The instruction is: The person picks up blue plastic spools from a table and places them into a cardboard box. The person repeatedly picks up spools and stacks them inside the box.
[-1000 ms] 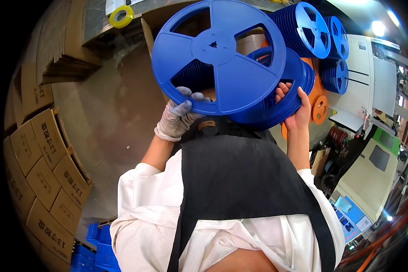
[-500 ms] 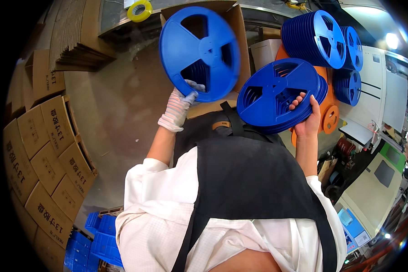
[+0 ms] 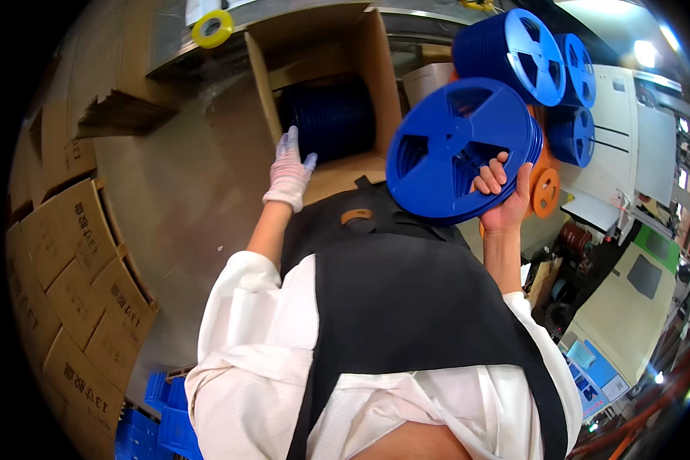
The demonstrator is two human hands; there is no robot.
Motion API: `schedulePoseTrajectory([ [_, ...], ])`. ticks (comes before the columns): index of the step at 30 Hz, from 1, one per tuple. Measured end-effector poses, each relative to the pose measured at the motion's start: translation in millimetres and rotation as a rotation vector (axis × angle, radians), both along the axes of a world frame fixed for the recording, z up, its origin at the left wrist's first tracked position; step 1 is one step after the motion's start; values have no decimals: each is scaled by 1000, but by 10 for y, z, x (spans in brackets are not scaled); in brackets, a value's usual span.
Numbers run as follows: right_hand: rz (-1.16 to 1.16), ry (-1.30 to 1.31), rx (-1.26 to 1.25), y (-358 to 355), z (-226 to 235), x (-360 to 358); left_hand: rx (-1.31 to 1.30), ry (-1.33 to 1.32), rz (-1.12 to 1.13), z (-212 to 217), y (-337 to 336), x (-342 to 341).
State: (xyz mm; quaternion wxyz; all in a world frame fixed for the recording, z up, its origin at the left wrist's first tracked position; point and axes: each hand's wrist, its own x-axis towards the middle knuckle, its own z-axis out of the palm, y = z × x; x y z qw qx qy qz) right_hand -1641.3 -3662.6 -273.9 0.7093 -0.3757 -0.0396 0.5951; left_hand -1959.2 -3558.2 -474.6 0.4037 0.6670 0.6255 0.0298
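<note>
Fingers [image 3: 492,173] of right hand [image 3: 506,201] gripping blue reels [image 3: 456,149], gloved left hand [image 3: 290,173] spread at cardboard box [image 3: 376,69] holding dark reels [image 3: 331,116]

Your left hand [image 3: 290,170] has open floor [image 3: 184,192] on its left; the box flap [image 3: 259,77] and packed dark reels [image 3: 331,116] block its right.

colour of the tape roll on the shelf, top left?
Yellow tape roll, seen in the head view, above the open cardboard box.
</note>
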Motion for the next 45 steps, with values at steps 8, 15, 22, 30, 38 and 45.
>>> schedulePoseTrajectory([
  [8,94,183,317,-77,238,299,799,-233,-541,828,-34,425],
  [15,118,279,407,-12,339,240,998,-343,-722,1199,188,602],
  [22,224,106,320,73,380,317,719,-426,-790,1135,116,514],
  [30,75,-324,-276,283,338,103,-672,-1463,344,1260,-311,116],
  [38,-51,-328,-464,6,148,51,-859,-1764,624,992,-456,-142],
  [45,-30,-486,-476,-14,131,-166,-862,-1783,629,1051,-301,-141],
])
